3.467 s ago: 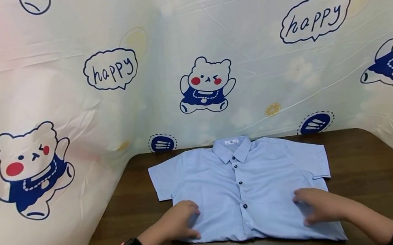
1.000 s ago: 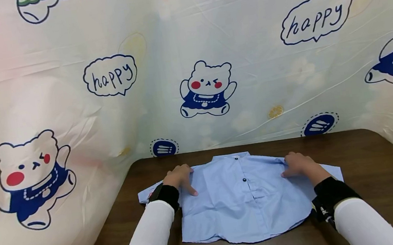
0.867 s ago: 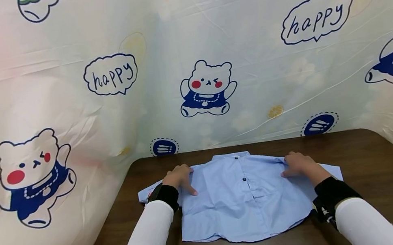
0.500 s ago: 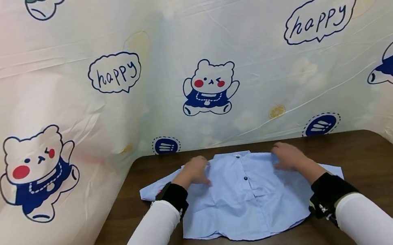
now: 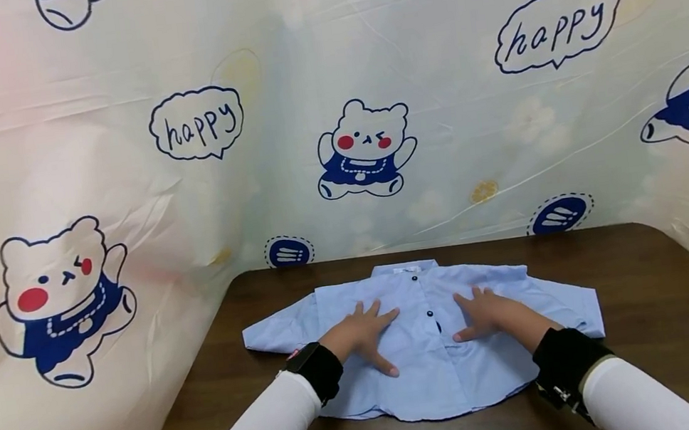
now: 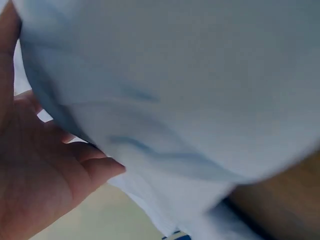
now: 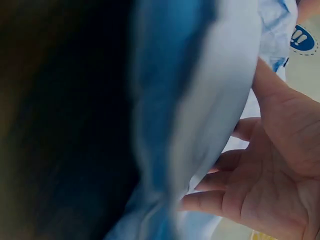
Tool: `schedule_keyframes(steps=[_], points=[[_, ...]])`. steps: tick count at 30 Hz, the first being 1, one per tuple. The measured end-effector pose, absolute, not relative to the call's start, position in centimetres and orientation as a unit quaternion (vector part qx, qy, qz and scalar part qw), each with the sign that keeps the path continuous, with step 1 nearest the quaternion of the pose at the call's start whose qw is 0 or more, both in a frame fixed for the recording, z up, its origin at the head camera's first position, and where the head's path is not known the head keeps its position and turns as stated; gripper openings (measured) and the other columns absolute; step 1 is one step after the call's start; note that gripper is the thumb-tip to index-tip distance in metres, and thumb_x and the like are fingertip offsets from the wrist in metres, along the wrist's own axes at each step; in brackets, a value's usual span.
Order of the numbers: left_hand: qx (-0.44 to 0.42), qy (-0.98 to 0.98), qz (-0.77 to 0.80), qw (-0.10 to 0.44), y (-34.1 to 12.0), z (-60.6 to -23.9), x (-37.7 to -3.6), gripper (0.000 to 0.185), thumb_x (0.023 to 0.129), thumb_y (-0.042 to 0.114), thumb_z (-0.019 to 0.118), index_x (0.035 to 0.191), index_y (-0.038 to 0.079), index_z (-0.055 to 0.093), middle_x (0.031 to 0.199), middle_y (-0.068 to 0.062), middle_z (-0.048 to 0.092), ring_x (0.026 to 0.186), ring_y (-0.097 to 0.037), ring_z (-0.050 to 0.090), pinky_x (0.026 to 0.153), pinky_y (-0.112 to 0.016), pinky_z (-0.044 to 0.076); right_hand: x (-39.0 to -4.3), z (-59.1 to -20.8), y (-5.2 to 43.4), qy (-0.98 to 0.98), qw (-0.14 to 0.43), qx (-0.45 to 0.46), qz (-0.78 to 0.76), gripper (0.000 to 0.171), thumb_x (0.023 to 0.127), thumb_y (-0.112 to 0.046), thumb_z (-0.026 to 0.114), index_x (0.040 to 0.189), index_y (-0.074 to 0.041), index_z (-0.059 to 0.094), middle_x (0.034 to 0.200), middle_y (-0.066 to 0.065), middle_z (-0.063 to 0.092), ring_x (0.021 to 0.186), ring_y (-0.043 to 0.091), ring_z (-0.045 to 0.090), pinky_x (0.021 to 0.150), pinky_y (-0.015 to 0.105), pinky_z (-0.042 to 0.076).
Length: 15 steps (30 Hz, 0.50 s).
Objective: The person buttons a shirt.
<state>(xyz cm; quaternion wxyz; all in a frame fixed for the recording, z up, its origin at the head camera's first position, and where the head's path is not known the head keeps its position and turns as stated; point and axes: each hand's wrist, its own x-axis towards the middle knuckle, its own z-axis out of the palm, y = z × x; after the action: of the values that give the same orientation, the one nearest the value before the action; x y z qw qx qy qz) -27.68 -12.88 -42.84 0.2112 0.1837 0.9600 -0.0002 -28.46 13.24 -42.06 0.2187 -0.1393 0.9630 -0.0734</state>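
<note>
Folded blue shirt (image 5: pixel 425 348) lies on the desk (image 5: pixel 651 292), long axis left to right, sleeves out at each end. Left hand (image 5: pixel 362 331) and right hand (image 5: pixel 486 314) rest flat, fingers spread, either side of the button placket, equally near.

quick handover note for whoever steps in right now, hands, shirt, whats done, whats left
Left hand: flat, fingers spread, pressing the light blue short-sleeved button shirt left of its button line.
Right hand: flat, spread, pressing right of the buttons.
Shirt: on the dark brown wooden table, collar at the far edge.
Done: bottom half folded up over the chest.
Left: both sleeves stick out sideways, unfolded; probably fold those in next.
</note>
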Motion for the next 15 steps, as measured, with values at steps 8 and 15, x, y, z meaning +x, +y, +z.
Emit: schedule_keyframes(steps=[8,15], points=[[0.215,0.953,-0.027,0.213,-14.7,-43.5,-26.9,0.126,0.054,0.075,0.077,0.156,0.041,0.011,0.164,-0.006,0.002,0.146,-0.040,-0.001,0.114,-0.055,0.016,-27.6,-42.1,14.3,0.964,0.210,-0.147,-0.073,0.102,0.078,-0.059,0.073,0.150,0.000,0.032,0.149,0.040,0.019,0.137,0.059,0.014,0.104,0.069,0.022],[0.236,0.944,-0.026,0.228,-16.5,-43.2,-25.9,0.126,0.055,0.074,0.078,0.156,0.040,0.009,0.164,-0.002,0.000,0.147,-0.036,-0.006,0.114,-0.060,0.009,-26.9,-42.0,15.1,0.960,0.215,-0.157,-0.085,0.104,0.077,-0.059,0.074,0.149,0.003,0.031,0.150,0.040,0.018,0.137,0.058,0.014,0.106,0.068,0.021]])
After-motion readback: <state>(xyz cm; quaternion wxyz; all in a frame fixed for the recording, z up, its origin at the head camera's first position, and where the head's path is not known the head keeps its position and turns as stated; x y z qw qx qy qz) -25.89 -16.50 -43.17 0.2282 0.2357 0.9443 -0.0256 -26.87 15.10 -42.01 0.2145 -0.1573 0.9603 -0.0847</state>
